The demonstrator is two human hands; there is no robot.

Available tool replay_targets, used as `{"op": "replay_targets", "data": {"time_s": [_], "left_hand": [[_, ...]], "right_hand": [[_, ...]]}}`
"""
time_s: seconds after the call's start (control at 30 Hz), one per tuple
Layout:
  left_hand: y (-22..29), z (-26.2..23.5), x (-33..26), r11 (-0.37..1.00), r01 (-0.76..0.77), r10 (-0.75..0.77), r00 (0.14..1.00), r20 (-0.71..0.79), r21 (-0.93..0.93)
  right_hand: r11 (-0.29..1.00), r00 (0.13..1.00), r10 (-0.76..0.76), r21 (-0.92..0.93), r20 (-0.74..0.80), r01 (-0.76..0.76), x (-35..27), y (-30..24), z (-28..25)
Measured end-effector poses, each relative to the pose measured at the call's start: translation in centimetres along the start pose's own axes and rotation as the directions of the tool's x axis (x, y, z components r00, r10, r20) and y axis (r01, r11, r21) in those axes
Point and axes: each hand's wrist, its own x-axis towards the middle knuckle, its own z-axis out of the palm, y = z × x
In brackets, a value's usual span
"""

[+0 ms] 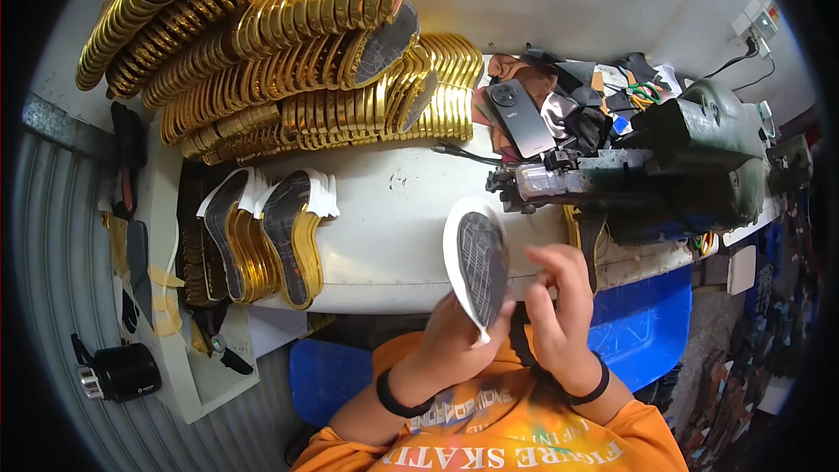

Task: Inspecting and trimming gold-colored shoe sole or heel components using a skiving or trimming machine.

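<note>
My left hand [454, 341] grips a shoe insole [481, 264] by its lower end and holds it up over the front edge of the table. Its dark grey face has pale crossing lines, and a white rim runs around it. Just to the right, my right hand [564, 319] is raised with fingers apart, a small gap from the insole and holding nothing. On the table to the left stand two rows of similar insoles, a left row [229, 236] and a right row [290, 236], with gold edges and white tips at the back.
Large stacks of gold-edged insoles [306, 52] fill the back left. A dark sewing machine [699, 166] occupies the right. Between them lie a phone [518, 118] and fabric scraps [577, 79]. A blue bin [647, 319] is below the table edge; a black flask [127, 371] stands lower left.
</note>
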Motion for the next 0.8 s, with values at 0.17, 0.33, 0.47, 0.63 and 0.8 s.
{"op": "replay_targets", "data": {"time_s": [0.17,0.33,0.47,0.63,0.8], "left_hand": [[-0.7,-0.4,0.8,0.861,0.072,0.021,0.984,-0.177,0.503],[-0.3,-1.2,1.6,0.767,0.021,0.205,0.94,-0.275,0.642],[0.1,-1.2,1.7,0.79,0.084,0.157,0.93,-0.333,0.607],[-1.1,-0.9,1.2,0.863,0.037,0.151,0.933,-0.326,0.505],[-1.1,-1.8,0.8,0.985,-0.136,0.15,0.979,-0.139,0.109]], "right_hand": [[0.949,0.928,-0.145,-0.217,0.343,0.228,0.2,-2.4,-0.1],[0.929,0.936,-0.129,-0.29,0.327,0.229,-0.1,-2.1,0.3],[0.833,0.878,-0.296,-0.349,0.376,0.43,-0.2,-2.1,0.9],[0.792,0.843,-0.334,-0.359,0.422,0.493,-0.2,-2.2,0.6],[0.948,0.838,-0.176,-0.14,0.516,0.286,2.3,-2.0,-1.8]]}}
